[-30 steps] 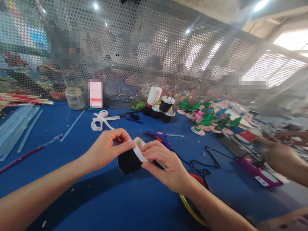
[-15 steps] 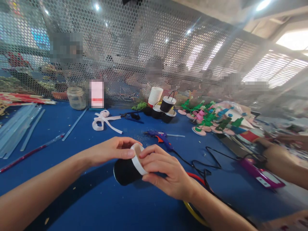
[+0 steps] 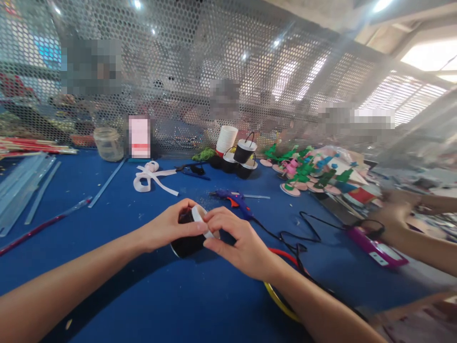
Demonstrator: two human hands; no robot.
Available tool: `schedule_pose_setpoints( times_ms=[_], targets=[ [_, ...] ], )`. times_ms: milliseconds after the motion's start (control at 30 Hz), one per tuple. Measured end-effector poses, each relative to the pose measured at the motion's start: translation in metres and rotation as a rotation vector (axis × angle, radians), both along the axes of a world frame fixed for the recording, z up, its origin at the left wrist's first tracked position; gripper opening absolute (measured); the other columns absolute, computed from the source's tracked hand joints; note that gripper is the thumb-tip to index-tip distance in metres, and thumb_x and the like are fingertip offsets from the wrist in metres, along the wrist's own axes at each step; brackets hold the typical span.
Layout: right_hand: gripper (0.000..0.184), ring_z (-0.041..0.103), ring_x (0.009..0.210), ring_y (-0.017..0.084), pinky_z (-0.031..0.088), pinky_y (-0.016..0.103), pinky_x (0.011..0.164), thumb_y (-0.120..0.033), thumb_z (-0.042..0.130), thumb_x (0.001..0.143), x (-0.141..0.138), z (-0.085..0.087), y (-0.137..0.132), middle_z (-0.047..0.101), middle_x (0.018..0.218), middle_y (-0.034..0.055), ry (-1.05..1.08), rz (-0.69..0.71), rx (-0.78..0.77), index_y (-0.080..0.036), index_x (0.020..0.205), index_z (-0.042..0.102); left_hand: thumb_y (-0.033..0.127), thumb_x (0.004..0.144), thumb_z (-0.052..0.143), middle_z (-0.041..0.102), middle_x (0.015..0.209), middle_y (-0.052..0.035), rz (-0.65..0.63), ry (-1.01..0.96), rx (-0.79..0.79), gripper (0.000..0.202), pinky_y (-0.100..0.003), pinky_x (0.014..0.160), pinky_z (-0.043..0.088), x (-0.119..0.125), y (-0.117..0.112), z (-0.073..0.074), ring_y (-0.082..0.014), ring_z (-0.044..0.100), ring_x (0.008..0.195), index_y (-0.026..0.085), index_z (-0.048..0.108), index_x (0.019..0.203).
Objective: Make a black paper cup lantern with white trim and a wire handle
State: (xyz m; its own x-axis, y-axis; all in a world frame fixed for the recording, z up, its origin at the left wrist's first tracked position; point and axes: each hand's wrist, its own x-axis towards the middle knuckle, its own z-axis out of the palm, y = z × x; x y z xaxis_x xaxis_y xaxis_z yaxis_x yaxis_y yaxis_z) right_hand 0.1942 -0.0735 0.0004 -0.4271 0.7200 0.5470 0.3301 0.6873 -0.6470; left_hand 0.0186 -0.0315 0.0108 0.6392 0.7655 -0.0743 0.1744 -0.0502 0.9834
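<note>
A small paper cup with a black outer wrap and a white rim lies tilted on its side just above the blue table, its mouth turned to the right. My left hand wraps around it from the left, thumb along the near side by the rim. At the rim, my right hand pinches with fingers over the mouth and thumb on the lower edge. The cup's inside is mostly hidden by my right fingers. Beyond my hands lies a blue glue gun with an orange trigger, a clear glue stick in its back.
White ribbon, a glass jar and glue sticks lie left. Finished black buckets and green decorations stand at the back. A cable leads to a purple power strip near another person's arm.
The cup has been turned in my hands, its mouth now facing farther away from me. My left fingers wrap farther around it, and the right hand has shifted along the rim.
</note>
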Motion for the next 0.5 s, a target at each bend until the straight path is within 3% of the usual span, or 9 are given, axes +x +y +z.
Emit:
schedule_pose_setpoints(
  times_ms=[300,500],
  targets=[
    [0.008,0.052,0.082,0.014,0.045,0.031,0.074,-0.017,0.052,0.079,0.0001,-0.0037,0.0013,0.056,0.08,0.0042,0.03,-0.026,-0.092,-0.019,0.071,0.052,0.04,0.068,0.059,0.051,0.084,-0.0008,0.025,0.008,0.023,0.037,-0.028,0.073,0.036,0.0026,-0.0018,-0.0027,-0.0145,0.046,0.08,0.015,0.046,0.093],
    [0.008,0.053,0.082,0.014,0.043,0.03,0.076,-0.018,0.051,0.079,-0.0001,-0.0056,0.0011,0.055,0.083,0.0046,0.081,-0.037,-0.184,-0.019,0.07,0.052,0.049,0.075,0.047,0.052,0.085,-0.0024,-0.001,-0.086,-0.101,0.037,-0.029,0.073,0.036,-0.0004,0.0005,-0.0074,-0.0158,0.048,0.08,0.016,0.049,0.091]
  ],
)
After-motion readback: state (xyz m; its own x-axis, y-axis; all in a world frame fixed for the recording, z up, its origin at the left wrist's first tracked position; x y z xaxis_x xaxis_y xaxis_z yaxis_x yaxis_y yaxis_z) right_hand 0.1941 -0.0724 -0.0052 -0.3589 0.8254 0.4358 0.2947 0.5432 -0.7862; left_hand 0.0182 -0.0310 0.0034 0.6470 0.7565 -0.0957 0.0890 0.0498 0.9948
